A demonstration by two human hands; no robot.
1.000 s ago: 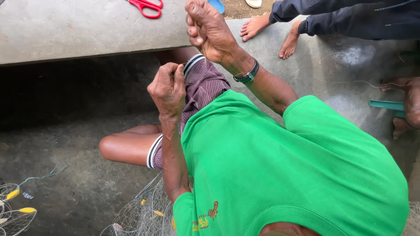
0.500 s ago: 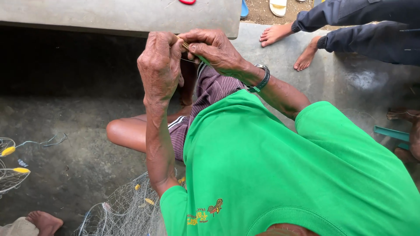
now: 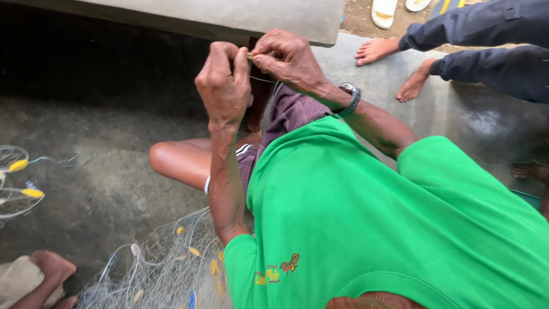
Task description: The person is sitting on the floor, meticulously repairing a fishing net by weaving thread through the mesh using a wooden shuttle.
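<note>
Pinching a thin line [image 3: 260,79] between them, both hands are raised in front of the chest, close under the edge of a concrete slab [image 3: 229,20]. The left hand [image 3: 224,86] is curled into a loose fist with the thumb pressed against the forefinger, and the right hand [image 3: 289,57] meets it fingertip to fingertip, its fingers closed narrowly on a small tan piece that is too small to tell apart from the line. Held this high and this close together, the hands appear to keep the line taut and near the eyes, which suits fine work on something so thin.

A watch [image 3: 350,97] sits on the right wrist. Below the hands a green shirt [image 3: 372,217] fills the lower right, and a bent bare knee [image 3: 171,163] in striped shorts [image 3: 286,117] juts left over the grey floor [image 3: 97,189].

A heap of pale net [image 3: 166,266] with small yellow floats lies on the floor just beside the left elbow, likely within easy reach so the line can run up from it. More net with yellow floats [image 3: 17,180] lies at the left edge, well apart.

Other people are near: two bare feet [image 3: 394,66] with dark trouser legs at upper right, and another foot [image 3: 51,266] at lower left. Pale sandals [image 3: 394,8] lie beyond the slab.
</note>
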